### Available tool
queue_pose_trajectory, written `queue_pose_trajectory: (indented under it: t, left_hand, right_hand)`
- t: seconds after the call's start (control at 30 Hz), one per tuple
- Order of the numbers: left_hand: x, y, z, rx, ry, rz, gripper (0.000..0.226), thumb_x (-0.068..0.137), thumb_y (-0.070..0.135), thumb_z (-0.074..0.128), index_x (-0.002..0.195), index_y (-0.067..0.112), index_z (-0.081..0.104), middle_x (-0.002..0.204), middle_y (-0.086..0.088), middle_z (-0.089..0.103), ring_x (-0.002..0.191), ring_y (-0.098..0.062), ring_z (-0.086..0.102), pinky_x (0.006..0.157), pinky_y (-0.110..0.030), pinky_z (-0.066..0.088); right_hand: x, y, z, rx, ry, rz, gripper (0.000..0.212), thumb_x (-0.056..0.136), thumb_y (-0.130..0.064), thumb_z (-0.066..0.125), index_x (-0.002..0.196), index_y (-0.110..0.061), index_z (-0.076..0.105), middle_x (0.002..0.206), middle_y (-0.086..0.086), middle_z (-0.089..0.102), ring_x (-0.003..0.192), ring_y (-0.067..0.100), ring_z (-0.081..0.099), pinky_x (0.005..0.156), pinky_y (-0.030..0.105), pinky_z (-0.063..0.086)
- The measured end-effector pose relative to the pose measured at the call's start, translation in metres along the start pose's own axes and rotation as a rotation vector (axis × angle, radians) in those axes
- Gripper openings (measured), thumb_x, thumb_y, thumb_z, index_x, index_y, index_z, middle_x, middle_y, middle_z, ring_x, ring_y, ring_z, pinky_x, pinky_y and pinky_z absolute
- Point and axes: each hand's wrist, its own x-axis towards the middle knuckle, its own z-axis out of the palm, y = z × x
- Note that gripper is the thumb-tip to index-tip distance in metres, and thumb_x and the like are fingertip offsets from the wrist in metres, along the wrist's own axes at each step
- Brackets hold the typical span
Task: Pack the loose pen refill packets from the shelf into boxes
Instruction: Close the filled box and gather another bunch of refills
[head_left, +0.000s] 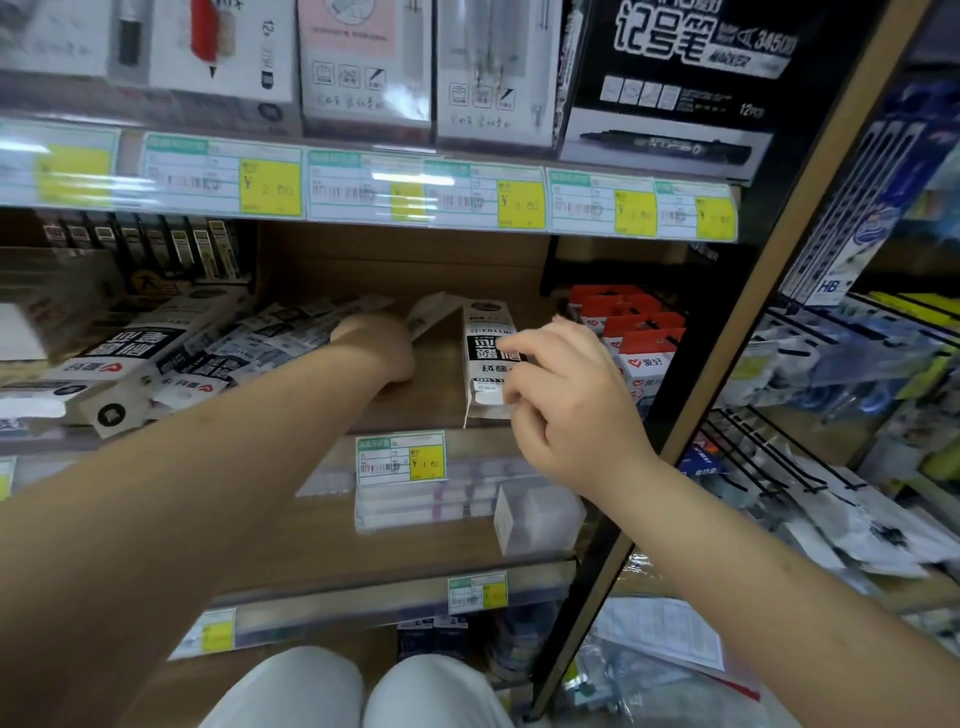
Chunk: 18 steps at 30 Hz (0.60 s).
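A white refill box (485, 364) with black print stands on the wooden shelf (415, 400), its flap (431, 312) open at the back. My right hand (561, 400) pinches the box's right side near the front. My left hand (379, 343) reaches deep into the shelf beside the box's open flap; its fingers are hidden, so what they hold cannot be seen. Loose refill packets (244, 348) lie fanned in a pile to the left of my left arm. Another white refill box (124, 374) lies on its side at the far left.
Red-topped packs (634, 332) stand right of the box. Price labels (400, 457) line the shelf edges. Clear plastic cases (535, 514) sit on the shelf below. A wire rack (810, 457) with hanging stationery fills the right. My knees (353, 691) show at the bottom.
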Motion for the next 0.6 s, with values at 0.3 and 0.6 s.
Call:
queue_pose_trajectory:
  t: [0.3, 0.6]
  left_hand:
    - [-0.007, -0.002, 0.007, 0.027, 0.067, -0.050, 0.038, 0.085, 0.021, 0.049, 0.122, 0.012, 0.053, 0.120, -0.011, 0.059, 0.109, -0.029, 0.057, 0.077, -0.034, 0.048]
    - [-0.014, -0.005, 0.000, 0.039, 0.106, -0.031, 0.036, 0.094, 0.013, 0.041, 0.128, 0.010, 0.050, 0.128, -0.013, 0.055, 0.116, -0.031, 0.054, 0.089, -0.041, 0.047]
  right_hand:
    - [-0.004, -0.004, -0.009, 0.004, -0.024, 0.026, 0.024, 0.075, -0.003, 0.041, 0.066, -0.002, 0.063, 0.093, 0.017, 0.068, 0.085, 0.037, 0.062, 0.093, 0.048, 0.045]
    - [-0.009, -0.004, -0.026, -0.014, -0.049, 0.063, 0.020, 0.075, -0.002, 0.044, 0.067, -0.003, 0.062, 0.095, 0.016, 0.067, 0.084, 0.034, 0.059, 0.087, 0.041, 0.043]
